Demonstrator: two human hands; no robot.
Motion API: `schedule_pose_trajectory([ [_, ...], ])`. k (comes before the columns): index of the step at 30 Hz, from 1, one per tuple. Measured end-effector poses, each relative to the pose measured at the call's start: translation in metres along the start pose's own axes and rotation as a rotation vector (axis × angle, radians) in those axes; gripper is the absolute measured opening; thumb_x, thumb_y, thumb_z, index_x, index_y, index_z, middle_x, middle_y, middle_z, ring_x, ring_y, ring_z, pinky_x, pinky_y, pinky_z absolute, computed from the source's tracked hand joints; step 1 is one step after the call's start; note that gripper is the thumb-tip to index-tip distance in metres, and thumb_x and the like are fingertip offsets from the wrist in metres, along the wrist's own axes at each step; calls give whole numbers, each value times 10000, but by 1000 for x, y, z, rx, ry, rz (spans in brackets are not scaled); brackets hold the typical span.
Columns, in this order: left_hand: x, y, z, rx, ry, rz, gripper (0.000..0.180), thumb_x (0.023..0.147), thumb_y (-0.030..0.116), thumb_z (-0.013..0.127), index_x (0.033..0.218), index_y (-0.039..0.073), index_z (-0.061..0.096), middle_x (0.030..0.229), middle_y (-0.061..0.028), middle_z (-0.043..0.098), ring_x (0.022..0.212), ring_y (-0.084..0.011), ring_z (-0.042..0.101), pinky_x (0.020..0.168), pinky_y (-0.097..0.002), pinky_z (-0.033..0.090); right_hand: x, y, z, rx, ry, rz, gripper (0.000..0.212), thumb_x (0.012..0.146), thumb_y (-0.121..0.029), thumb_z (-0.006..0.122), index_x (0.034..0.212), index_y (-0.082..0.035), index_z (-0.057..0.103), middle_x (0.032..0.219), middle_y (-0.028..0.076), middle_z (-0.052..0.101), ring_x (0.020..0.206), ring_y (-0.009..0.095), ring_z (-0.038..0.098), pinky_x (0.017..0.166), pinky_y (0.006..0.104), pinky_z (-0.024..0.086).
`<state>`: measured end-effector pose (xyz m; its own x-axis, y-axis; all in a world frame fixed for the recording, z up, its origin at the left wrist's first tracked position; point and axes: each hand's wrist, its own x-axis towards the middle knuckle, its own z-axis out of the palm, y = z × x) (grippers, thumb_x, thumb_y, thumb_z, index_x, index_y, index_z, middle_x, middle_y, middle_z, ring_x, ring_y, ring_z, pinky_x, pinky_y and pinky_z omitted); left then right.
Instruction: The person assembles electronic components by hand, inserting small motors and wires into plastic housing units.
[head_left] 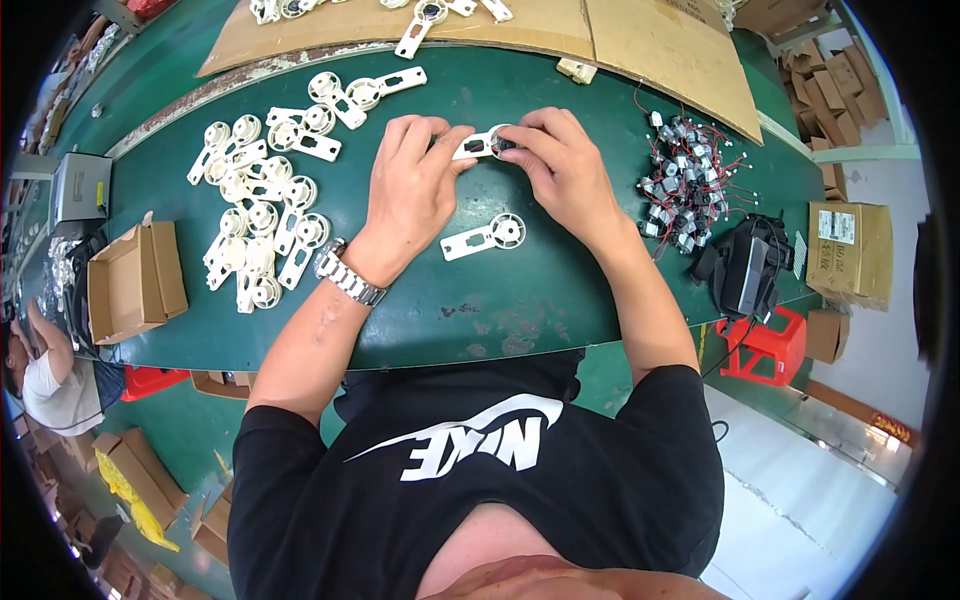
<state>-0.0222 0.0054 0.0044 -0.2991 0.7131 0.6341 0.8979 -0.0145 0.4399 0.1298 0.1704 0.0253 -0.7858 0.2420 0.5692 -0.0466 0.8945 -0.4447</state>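
**White bracket (470, 147), in work**

Location: over the counter (560, 310), between your hands. Your left hand (412, 185): clamped on the bar end. Your right hand (567, 172): pinched on a dark part (503, 144) at the ring. Step, apparently: seating that part. Next move seemingly calls for a steady left grip, careful right pressure. Nearby: loose bracket (485, 237); rightward, wired parts (688, 190); leftward, bracket pile (258, 218).

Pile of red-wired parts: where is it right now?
In the head view, the pile of red-wired parts lies on the green table, right of the right hand, beside a black device.
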Motion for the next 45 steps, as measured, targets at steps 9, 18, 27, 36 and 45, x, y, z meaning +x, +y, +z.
schedule_pose_trajectory([
  [9, 3, 1, -2, -54, 32, 15, 352, 822, 11, 811, 1166, 42, 741, 1069, -109, 636, 1039, -326, 596, 876, -442, 525, -7, 5, 9, 799, 18, 606, 366, 910, -81, 864, 1253, -46, 743, 969, -8, 625, 753, 57, 543, 677, 223, 481],
  [18, 2, 4, -3, -64, 28, 79, 379, 801, -18, 811, 1169, 53, 755, 1047, -107, 636, 1019, -331, 610, 875, -433, 526, -2, 8, -11, 955, -354, 765, 354, 1034, -179, 743, 1358, -40, 705, 974, 75, 757, 763, 100, 683, 595, 247, 533],
  [27, 0, 7, 0, -90, 6, 84, 405, 779, -30, 820, 1171, 50, 754, 1043, -106, 635, 1028, -330, 604, 871, -434, 525, -8, 13, -1, 922, -299, 835, 269, 1018, -116, 744, 1274, -32, 751, 900, 47, 751, 710, 82, 656, 575, 225, 513],
  [36, 1, 3, 1, -69, 38, -14, 354, 814, 8, 823, 1159, 44, 755, 1055, -103, 639, 1017, -316, 602, 833, -427, 535, -4, 12, -2, 925, -311, 787, 345, 1036, -204, 745, 1347, -60, 706, 884, 13, 681, 703, 70, 619, 541, 231, 503],
  [45, 2, 4, -1, -74, 24, 6, 370, 811, 4, 825, 1171, 47, 754, 1063, -107, 642, 1018, -321, 604, 837, -430, 536, -12, 8, 8, 717, -260, 721, 299, 1027, -164, 721, 1293, -29, 695, 809, -22, 665, 693, 35, 590, 516, 242, 489],
])
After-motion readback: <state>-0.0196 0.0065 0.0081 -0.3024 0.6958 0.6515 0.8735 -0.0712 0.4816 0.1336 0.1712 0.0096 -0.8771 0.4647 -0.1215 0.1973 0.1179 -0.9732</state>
